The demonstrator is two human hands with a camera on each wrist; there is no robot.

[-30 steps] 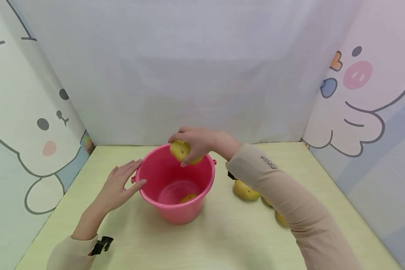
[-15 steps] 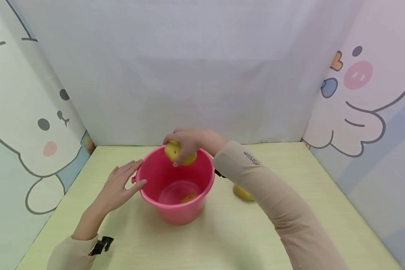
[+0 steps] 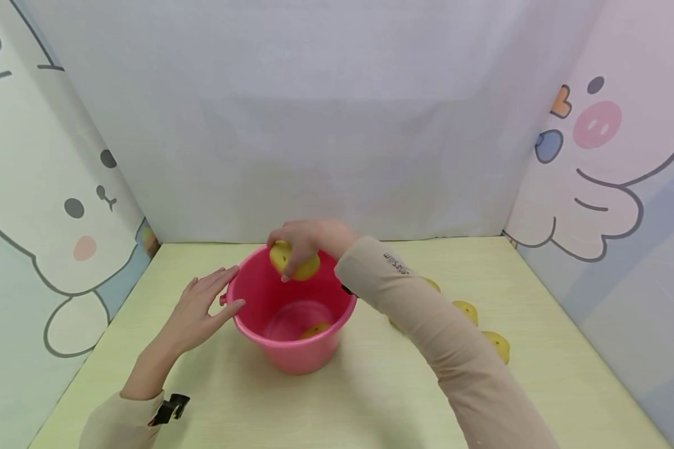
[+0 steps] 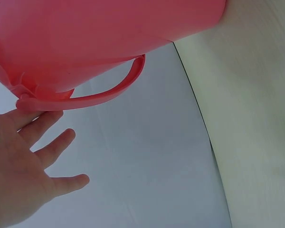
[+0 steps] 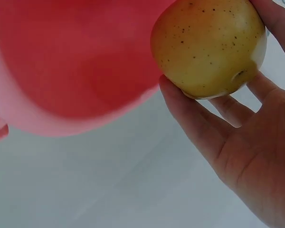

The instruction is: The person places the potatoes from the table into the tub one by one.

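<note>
A pink bucket (image 3: 299, 358) stands upright on the table, one yellow potato (image 3: 316, 330) lying at its bottom. My right hand (image 3: 306, 240) grips another potato (image 3: 306, 268) over the bucket's mouth, near the far rim. Thumb and fingers wrap that speckled potato (image 5: 206, 47) in the right wrist view. On the bucket's left rim rests my left hand (image 3: 199, 312), fingers spread and fairly straight. The left wrist view shows this hand (image 4: 23, 166) beside the bucket's hanging pink handle (image 4: 99, 97).
Several potatoes lie right of the bucket, among them one potato (image 3: 466, 311) and a nearer potato (image 3: 497, 346); my right sleeve (image 3: 421, 324) partly covers others. A pale curtain (image 3: 337, 125) closes off the back of the table (image 3: 247, 411), with printed cartoon walls at both sides.
My right hand has moved left and slightly down with the potato, further over the bucket. The sleeve's shift uncovers potatoes on the right. My left hand stays still.
</note>
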